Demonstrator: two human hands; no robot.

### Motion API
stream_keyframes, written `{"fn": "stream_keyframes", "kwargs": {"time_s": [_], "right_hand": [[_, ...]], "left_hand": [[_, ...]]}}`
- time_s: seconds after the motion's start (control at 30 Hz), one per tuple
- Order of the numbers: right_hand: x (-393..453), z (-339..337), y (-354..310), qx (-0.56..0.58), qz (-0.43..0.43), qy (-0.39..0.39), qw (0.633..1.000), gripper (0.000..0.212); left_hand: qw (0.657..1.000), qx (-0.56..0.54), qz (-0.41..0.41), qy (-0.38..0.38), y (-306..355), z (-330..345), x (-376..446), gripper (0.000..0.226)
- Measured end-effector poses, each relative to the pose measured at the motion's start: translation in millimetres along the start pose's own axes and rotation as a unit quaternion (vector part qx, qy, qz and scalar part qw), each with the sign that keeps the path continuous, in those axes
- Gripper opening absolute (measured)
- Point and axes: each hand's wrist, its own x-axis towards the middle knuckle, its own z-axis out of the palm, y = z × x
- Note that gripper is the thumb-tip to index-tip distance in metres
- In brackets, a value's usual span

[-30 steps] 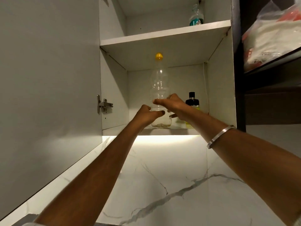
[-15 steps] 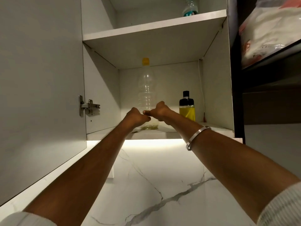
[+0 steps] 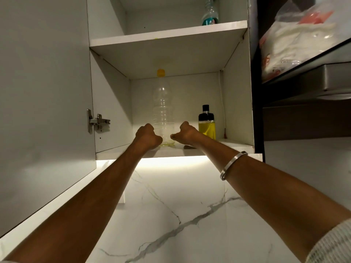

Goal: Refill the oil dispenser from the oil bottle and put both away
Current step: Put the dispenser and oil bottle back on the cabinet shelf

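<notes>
Oil bottle (image 3: 163, 111), the tall clear ribbed plastic one with the yellow cap, stands upright on the lower shelf (image 3: 233, 144) of the open white wall cupboard, between your two hands. Only a thin yellowish film shows at its base. Your left hand (image 3: 147, 136) sits just left of the bottle's foot with its fingers curled in; from behind you cannot tell whether the fingertips touch the plastic, and nothing shows inside the fist. Your right hand (image 3: 187, 133) sits just right of the bottle, fingers likewise curled, thumb tip pointing toward the base with a small gap showing. A plain metal bangle (image 3: 233, 165) rings your right forearm, and a ribbed pale sleeve cuff (image 3: 334, 245) is cut off at the lower right corner.

Beyond the right hand, the glass oil dispenser (image 3: 206, 122) with a black pour top stands upright near the right wall, about half full of yellow oil; your wrist hides its foot. On the upper shelf (image 3: 167, 36) a clear bottle with a teal label (image 3: 210, 15) stands, its top cut off by the frame, its print too blurred to read. The cupboard door (image 3: 41, 92) hangs open at left on a metal hinge (image 3: 96, 121). At far right, a crinkled plastic bag (image 3: 302, 33) with red print lies on a dark ledge, lettering unreadable. Below runs a white marble wall with grey veins (image 3: 180, 215).
</notes>
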Motion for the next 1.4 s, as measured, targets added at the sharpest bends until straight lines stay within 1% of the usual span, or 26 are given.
{"fn": "stream_keyframes", "kwargs": {"time_s": [0.13, 0.2, 0.27, 0.37, 0.5, 0.63, 0.8, 0.9, 1.03, 1.1, 1.23, 1.3, 1.33, 1.4], "right_hand": [[-25, -8, 12, -0.092, -0.097, 0.069, 0.989, 0.048], [-39, -13, 20, -0.122, -0.136, 0.094, 0.979, 0.042], [-58, -21, 26, -0.150, -0.150, 0.108, 0.971, 0.042], [-85, -35, 34, -0.198, -0.150, 0.113, 0.962, 0.044], [-119, -56, 41, -0.252, -0.159, 0.115, 0.947, 0.040], [-157, -73, 44, -0.259, -0.176, 0.117, 0.942, 0.042], [-207, -91, 36, -0.232, -0.202, 0.121, 0.944, 0.044], [-237, -96, 22, -0.218, -0.220, 0.116, 0.944, 0.047], [-266, -97, -7, -0.170, -0.242, 0.117, 0.948, 0.048], [-279, -97, -26, -0.144, -0.264, 0.126, 0.945, 0.046], [-302, -100, -63, -0.090, -0.319, 0.147, 0.932, 0.041], [-310, -102, -83, -0.072, -0.343, 0.150, 0.925, 0.040], [-314, -103, -94, -0.065, -0.355, 0.151, 0.920, 0.040], [-322, -105, -115, -0.051, -0.375, 0.154, 0.913, 0.040]], "left_hand": [[0.997, -0.026, 0.059, 0.035, 2, -2, -18, 0.049], [0.993, -0.031, 0.092, 0.061, 3, 0, -31, 0.046], [0.990, -0.026, 0.118, 0.073, 5, 3, -45, 0.046], [0.990, -0.003, 0.126, 0.058, 9, 2, -66, 0.048], [0.988, 0.023, 0.137, 0.064, 15, -5, -96, 0.051], [0.988, 0.039, 0.131, 0.068, 21, -20, -133, 0.053], [0.987, 0.060, 0.120, 0.084, 31, -52, -193, 0.054], [0.987, 0.068, 0.109, 0.099, 36, -80, -231, 0.054], [0.985, 0.068, 0.102, 0.124, 40, -127, -272, 0.052], [0.980, 0.064, 0.115, 0.150, 43, -157, -291, 0.050], [0.956, 0.015, 0.188, 0.225, 60, -211, -328, 0.043], [0.933, 0.016, 0.226, 0.279, 71, -234, -347, 0.042], [0.916, 0.029, 0.244, 0.316, 74, -245, -355, 0.042], [0.884, 0.040, 0.257, 0.388, 78, -265, -368, 0.041]]}}
